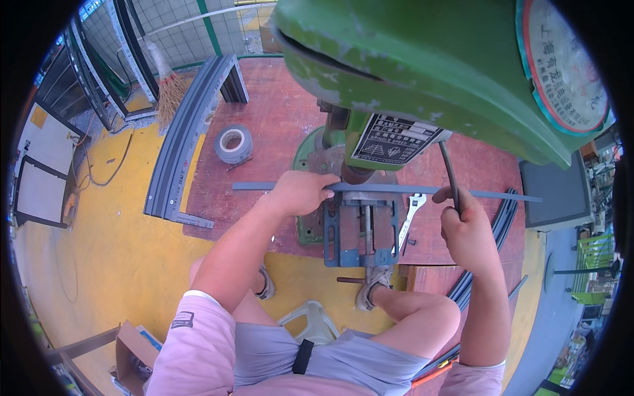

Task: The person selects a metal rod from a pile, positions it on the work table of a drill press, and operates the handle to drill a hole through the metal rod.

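A green drill press (421, 74) stands over a machine vise (361, 237) on a red tabletop. Across the vise, under the spindle, lies a long thin grey bar (495, 195). My left hand (302, 192) grips this bar just left of the spindle. My right hand (463, 222) is closed around the press's metal feed lever (449, 166), to the right of the vise. The drill tip and its contact with the bar are hidden. An adjustable wrench (410, 218) and a small bolt (412, 242) lie right of the vise.
A roll of tape (234, 143) sits left of the press. A grey profile frame (183, 143) stands at the table's left edge. Several dark strips (505, 222) lie at the right. A broom (171, 94), a cardboard box (136, 346) and a plastic stool (312, 319) are around the table.
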